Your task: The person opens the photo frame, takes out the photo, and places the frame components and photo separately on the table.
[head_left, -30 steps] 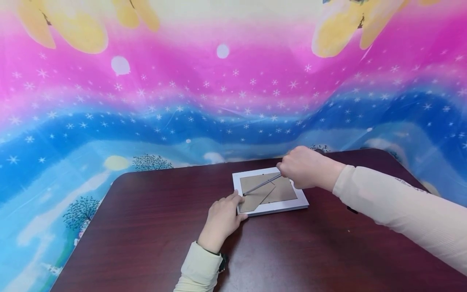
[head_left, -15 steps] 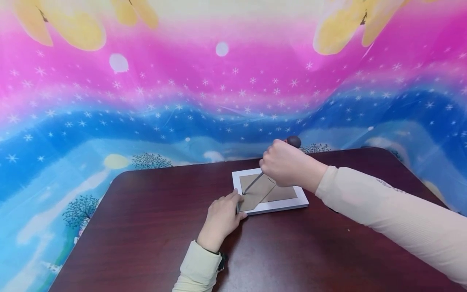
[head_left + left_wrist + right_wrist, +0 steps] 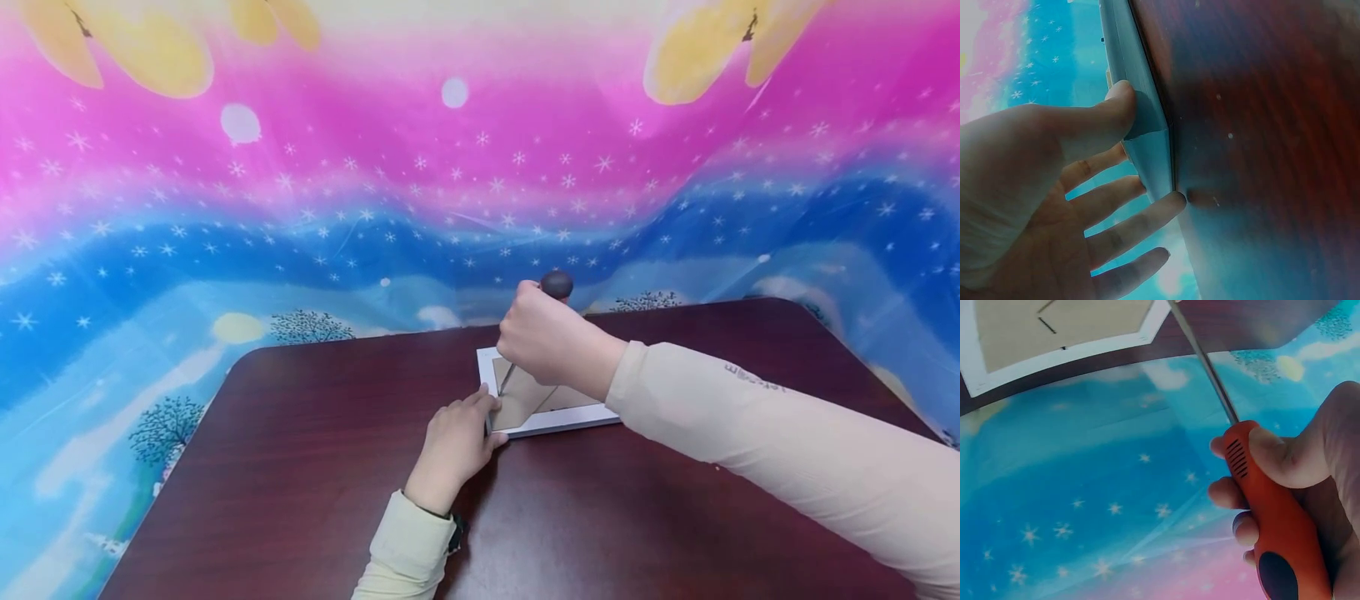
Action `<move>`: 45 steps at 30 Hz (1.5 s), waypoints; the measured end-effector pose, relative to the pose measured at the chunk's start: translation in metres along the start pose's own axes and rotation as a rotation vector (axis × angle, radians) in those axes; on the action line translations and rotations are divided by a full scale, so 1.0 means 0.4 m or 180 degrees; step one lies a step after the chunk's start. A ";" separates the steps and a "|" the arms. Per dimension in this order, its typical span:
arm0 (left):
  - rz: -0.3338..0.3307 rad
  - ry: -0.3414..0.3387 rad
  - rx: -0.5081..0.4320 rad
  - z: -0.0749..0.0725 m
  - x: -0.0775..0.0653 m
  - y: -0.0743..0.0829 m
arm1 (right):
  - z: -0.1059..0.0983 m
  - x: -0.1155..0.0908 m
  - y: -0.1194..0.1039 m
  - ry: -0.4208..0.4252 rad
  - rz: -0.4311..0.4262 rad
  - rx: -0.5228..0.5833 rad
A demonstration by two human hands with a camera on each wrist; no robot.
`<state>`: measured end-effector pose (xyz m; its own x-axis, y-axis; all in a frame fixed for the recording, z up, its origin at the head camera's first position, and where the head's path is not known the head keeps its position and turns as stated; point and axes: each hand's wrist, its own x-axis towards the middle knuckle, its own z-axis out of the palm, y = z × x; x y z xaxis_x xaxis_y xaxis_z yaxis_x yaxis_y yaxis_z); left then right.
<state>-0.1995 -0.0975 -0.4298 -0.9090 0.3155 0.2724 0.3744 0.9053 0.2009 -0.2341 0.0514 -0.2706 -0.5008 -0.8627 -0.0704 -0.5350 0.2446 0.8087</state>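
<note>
A white picture frame (image 3: pixel 573 419) lies face down on the table, its brown backing board (image 3: pixel 525 407) showing. My left hand (image 3: pixel 453 442) holds the frame's near left corner; in the left wrist view the thumb presses one side (image 3: pixel 1147 109) and the other fingers spread past the corner. My right hand (image 3: pixel 558 343) grips a screwdriver (image 3: pixel 1282 515) by its orange handle with black inlay, thumb along the handle. In the head view its metal shaft slants down to the board's left edge; the hand covers the frame's far right part.
The dark reddish-brown table (image 3: pixel 315 433) extends around the frame on all sides. Behind it hangs a colourful backdrop cloth (image 3: pixel 375 183) with snowflakes, meeting the table's far edge.
My right hand has swung left and the screwdriver has tilted more upright, its black handle end coming into view above the fist. My left hand stays at the frame's corner.
</note>
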 end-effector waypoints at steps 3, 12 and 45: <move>-0.0062 -0.0128 0.0016 -0.004 0.003 0.001 | -0.019 0.012 -0.010 -0.0098 -0.0105 -0.0164; -0.0086 -0.0276 0.0090 -0.001 0.004 -0.004 | -0.067 0.042 -0.068 -0.0241 -0.0260 -0.0764; -0.0136 -0.0175 -0.0047 0.002 0.006 -0.003 | 0.079 -0.077 0.011 0.0227 0.0659 0.1171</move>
<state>-0.2022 -0.0974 -0.4301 -0.9327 0.2922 0.2113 0.3373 0.9141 0.2251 -0.2426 0.0929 -0.2835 -0.5817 -0.8041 0.1226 -0.6417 0.5462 0.5384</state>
